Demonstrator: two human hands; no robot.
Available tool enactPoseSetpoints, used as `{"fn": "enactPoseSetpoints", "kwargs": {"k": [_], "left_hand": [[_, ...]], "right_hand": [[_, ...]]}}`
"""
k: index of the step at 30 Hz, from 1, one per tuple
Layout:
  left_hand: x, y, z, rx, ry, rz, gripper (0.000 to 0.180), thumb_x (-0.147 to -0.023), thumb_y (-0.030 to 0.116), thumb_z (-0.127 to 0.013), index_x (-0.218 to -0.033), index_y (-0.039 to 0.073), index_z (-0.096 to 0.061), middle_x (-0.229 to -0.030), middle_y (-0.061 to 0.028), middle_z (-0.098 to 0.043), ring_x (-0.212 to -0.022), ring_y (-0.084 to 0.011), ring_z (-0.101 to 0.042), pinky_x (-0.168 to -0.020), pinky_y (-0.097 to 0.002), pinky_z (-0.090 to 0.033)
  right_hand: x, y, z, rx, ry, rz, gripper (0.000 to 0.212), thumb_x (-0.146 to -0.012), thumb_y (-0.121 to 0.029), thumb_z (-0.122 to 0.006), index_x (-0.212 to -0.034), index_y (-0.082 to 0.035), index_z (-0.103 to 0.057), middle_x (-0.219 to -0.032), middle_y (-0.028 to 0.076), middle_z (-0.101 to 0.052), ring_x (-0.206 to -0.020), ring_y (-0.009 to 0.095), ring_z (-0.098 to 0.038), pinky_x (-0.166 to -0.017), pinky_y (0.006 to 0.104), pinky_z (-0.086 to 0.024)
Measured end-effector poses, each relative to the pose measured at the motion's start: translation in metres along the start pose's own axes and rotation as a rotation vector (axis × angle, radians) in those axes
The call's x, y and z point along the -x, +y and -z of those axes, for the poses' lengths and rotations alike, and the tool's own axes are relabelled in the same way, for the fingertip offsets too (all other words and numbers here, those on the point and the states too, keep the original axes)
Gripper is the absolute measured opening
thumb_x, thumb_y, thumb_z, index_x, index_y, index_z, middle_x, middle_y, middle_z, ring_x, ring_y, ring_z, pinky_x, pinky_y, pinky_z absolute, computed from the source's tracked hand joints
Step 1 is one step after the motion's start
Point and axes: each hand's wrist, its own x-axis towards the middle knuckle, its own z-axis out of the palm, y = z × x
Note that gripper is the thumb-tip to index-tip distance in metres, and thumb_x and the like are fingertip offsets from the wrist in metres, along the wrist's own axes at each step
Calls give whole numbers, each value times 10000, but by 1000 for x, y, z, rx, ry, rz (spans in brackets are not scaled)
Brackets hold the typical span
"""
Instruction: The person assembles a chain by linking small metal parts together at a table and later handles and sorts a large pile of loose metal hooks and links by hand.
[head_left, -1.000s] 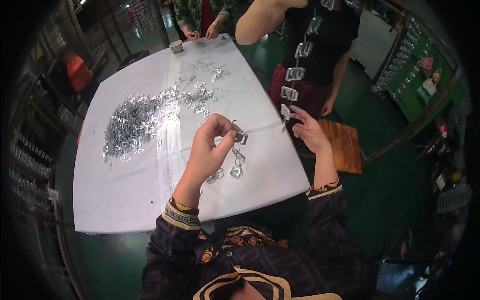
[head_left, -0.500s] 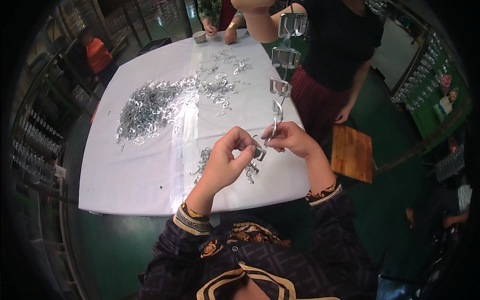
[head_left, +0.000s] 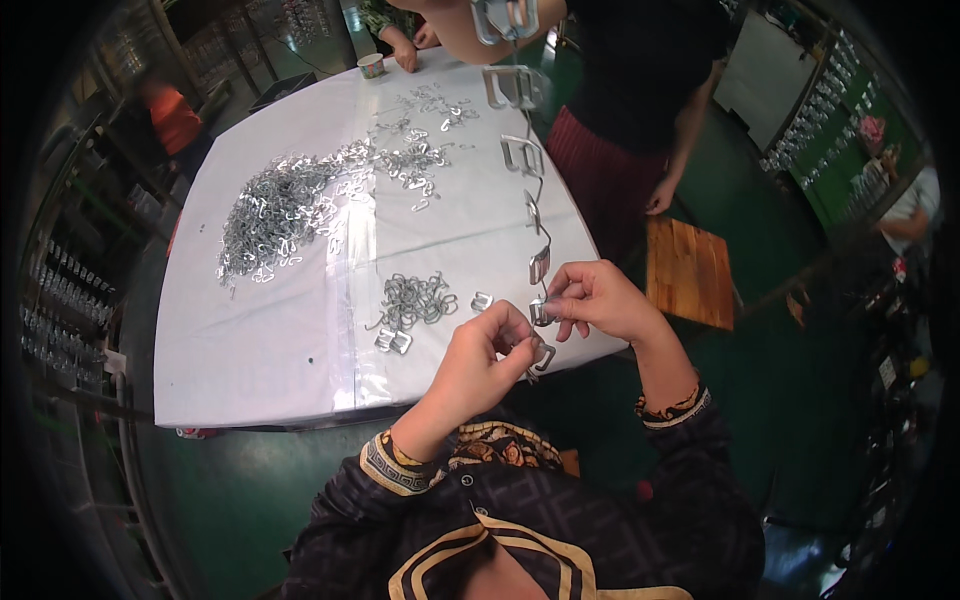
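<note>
A string of silver metal buckles [head_left: 520,155] linked by thin wire hooks hangs down in front of me, over the table's right side. My right hand [head_left: 600,302] pinches the lowest buckle [head_left: 541,313] of that string between thumb and fingers. Just below and to the left, my left hand [head_left: 488,362] is closed on another silver buckle [head_left: 544,356], partly hidden by its fingers. Left of my hands lies a small pile of wire hooks [head_left: 418,300] on the white-covered table [head_left: 270,350]. A few loose buckles [head_left: 393,341] rest beside it.
A large heap of wire hooks [head_left: 270,215] spreads over the table's far left, with scattered ones beyond. A person in a black top [head_left: 640,80] stands at the right, near a wooden stool [head_left: 688,272]. Another person's hands [head_left: 405,52] rest by a paper cup [head_left: 371,66].
My left hand has moved right and down with its buckle, uncovering the small hook pile. My right hand has shifted slightly down and right, and the view has shifted.
</note>
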Motion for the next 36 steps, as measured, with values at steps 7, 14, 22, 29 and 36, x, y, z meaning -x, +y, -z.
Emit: {"fn": "enactPoseSetpoints", "kwargs": {"k": [7, 14, 22, 29, 36], "left_hand": [[21, -9, -30, -180, 73, -125, 125, -820, 47, -644, -854, -11, -538, -708, -100, -641, -656, -185, -642, -623, -280, -501], [24, -6, -39, -310, 128, -93, 125, -800, 54, -666, -837, 0, -560, -721, -129, -649, -647, -238, -655, -612, -315, -505], [25, 29, -9, -572, 75, -228, 151, -772, 46, -721, -880, 3, -625, -849, -105, -686, -842, -198, -678, -735, -296, -506], [-31, 227, 36, -638, 576, -1049, 166, -865, 70, -643, -959, -52, -581, -844, -68, -612, -766, -119, -578, -676, -235, -447], [-33, 328, 25, -704, 236, -913, 292, -904, 196, -630, -1042, -62, -642, -873, -155, -692, -803, -200, -674, -752, -302, -553]], "right_hand": [[36, -1, -17, 38, 73, 91, 182, -823, -117, -718, -870, 39, -637, -723, 43, -641, -603, 79, -584, -503, 211, -440], [49, 4, -18, 119, 166, 100, 190, -800, -133, -748, -850, 25, -656, -681, 5, -617, -576, 44, -529, -503, 203, -411], [55, 5, -23, 204, 213, 155, 187, -789, -150, -756, -838, 12, -677, -650, -8, -614, -567, 23, -500, -499, 203, -385], [62, -4, -25, 128, 188, 126, 147, -811, -126, -737, -856, 0, -679, -661, -34, -614, -578, 14, -498, -516, 199, -387], [62, -8, -29, 11, 130, 199, 133, -824, -104, -726, -872, 8, -670, -707, -19, -631, -622, 13, -510, -551, 192, -397]]}}
